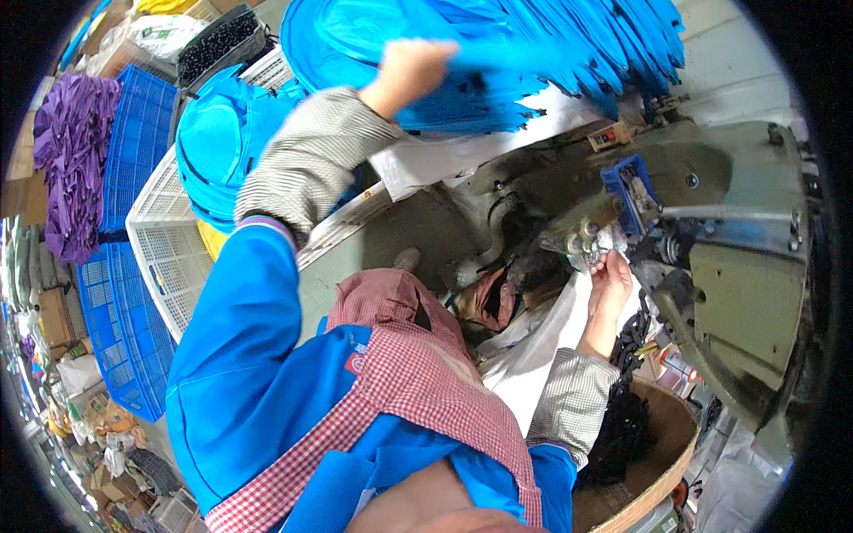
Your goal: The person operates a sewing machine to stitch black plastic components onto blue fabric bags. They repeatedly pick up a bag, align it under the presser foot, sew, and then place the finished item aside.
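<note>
My left hand [410,73] is stretched far forward and blurred, closed on the edge of a blue fabric piece [498,53] from the big heap of blue fabric pieces [604,35] at the top. My right hand [609,282] is raised at the shiny metal head [586,242] of a grey-green machine [737,266]. Its fingertips touch that metal part, and whether they pinch something small there I cannot make out. A small blue plastic box [627,188] sits on the machine just above that hand. Both sleeves are blue with checked cuffs.
A white mesh basket [169,240] holding blue round fabric pieces [218,133] stands at the left, with blue crates [120,329] and purple cloth [71,151] beyond it. A white plastic sheet [542,346] hangs below my right hand. A round brown tray [657,462] with black parts lies at the lower right.
</note>
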`<state>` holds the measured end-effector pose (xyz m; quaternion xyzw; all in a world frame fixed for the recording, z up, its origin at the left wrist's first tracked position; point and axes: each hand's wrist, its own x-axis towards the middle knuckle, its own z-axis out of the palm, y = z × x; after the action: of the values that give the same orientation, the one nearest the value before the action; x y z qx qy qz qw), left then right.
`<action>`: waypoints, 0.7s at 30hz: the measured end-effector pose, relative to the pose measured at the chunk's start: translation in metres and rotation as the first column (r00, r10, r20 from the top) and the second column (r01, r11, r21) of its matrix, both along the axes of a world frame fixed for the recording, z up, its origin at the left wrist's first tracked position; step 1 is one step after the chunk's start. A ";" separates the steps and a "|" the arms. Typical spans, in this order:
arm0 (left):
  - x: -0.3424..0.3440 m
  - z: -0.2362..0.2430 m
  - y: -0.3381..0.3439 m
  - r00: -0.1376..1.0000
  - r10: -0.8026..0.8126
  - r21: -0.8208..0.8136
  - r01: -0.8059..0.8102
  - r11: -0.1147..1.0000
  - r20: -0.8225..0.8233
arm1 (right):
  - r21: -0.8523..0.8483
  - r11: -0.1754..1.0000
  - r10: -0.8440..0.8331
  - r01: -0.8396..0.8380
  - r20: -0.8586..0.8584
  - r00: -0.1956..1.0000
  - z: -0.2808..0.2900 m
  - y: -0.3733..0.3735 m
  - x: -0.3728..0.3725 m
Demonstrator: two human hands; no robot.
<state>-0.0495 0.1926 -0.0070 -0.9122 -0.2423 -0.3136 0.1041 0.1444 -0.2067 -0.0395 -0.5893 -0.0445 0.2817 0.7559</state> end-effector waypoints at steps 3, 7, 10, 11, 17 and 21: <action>-0.064 0.079 0.029 0.942 0.106 0.299 -0.206 0.932 0.320 | -0.015 0.998 0.057 -0.057 -0.022 0.998 0.042 0.020 -0.027; -0.244 0.193 0.006 0.799 0.290 -0.108 -0.275 0.955 0.526 | -0.039 0.996 0.087 -0.085 0.028 0.996 0.045 0.021 -0.019; -0.271 0.228 -0.082 0.441 0.478 -0.607 0.217 0.764 0.760 | -0.137 0.988 0.077 -0.073 0.018 0.997 0.042 0.019 -0.016; -0.291 0.225 -0.086 0.498 0.424 -0.575 0.197 0.794 0.757 | -0.121 0.989 0.086 -0.082 0.035 0.996 0.046 0.021 -0.018; -0.296 0.126 -0.071 0.874 -0.060 -0.697 0.425 0.577 0.482 | -0.110 0.923 0.376 -0.368 0.446 0.812 0.057 0.020 -0.098; -0.158 0.061 -0.133 0.748 -0.606 -0.942 0.335 -0.008 0.271 | 0.215 0.781 0.485 -0.587 0.385 0.785 0.053 0.014 -0.182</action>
<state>-0.2071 0.0595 0.0542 -0.8158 -0.0447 -0.0031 -0.5766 -0.0379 -0.1932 0.0134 -0.4559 -0.3752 0.3806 0.7117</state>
